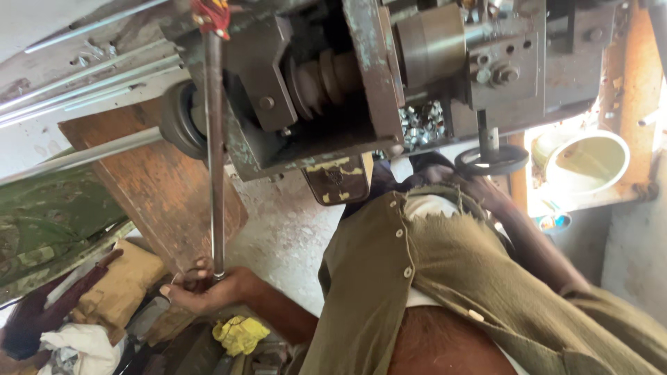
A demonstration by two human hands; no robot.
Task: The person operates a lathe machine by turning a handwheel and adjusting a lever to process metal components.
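I note the left hand low in the near left of the view, palm turned up, its fingers curled around the bottom end of a long metal rod. The rod stands nearly upright and runs from that hand up into the machine, where a red fitting sits at its top. I judge the grip is placed at the very end so the rod can be steadied or fed along its own line into the machine; the cupped palm under the tip supports that reading. The rod end lies inside the curl of the fingers, touching them, with the thumb out to the left.

The right hand reaches far forward under the machine body, at a dark handwheel. I cannot tell whether its fingers close on the wheel or only rest against it; the olive shirt and forearm hide most of it.

Further rods lie stacked at the far left, beside a wooden board. Small bright metal pieces sit heaped in the machine. A pale bucket stands at the far right. Rags and a yellow cloth lie on the floor near the left hand.
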